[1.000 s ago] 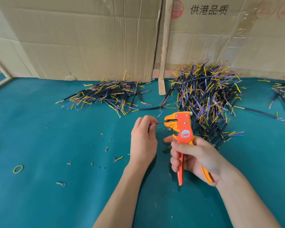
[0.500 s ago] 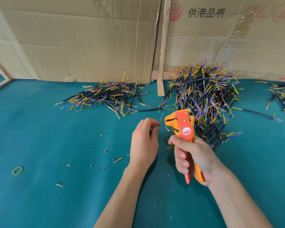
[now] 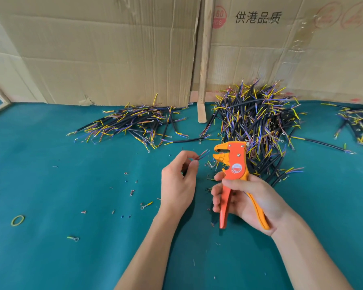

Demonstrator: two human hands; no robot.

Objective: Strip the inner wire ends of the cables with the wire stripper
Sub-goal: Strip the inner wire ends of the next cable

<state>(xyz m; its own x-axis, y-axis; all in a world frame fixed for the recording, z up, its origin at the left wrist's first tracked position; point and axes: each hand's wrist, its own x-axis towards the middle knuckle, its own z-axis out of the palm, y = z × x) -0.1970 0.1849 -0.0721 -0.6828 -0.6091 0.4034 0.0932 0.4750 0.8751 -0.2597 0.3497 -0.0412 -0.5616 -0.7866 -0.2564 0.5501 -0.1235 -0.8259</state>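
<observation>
Orange wire stripper [image 3: 232,164] gripped by right hand [image 3: 247,197]; left hand [image 3: 179,183] pinches wire ends [image 3: 202,154]

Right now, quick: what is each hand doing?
Left hand: pinches thin coloured wire ends, just clear of the tool's head.
Right hand: grips the orange plastic-handled wire stripper, handles spread apart.

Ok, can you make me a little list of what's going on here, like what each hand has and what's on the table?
left hand: pinches thin wires, tips pointing at the tool, not touching it
right hand: holds orange stripper, handles spread
stripper mouth: open, nothing in it
table: teal cloth with tiny wire bits
big cable pile: behind the stripper
flat cable pile: back left
rubber band: near left edge
backdrop: cardboard
</observation>
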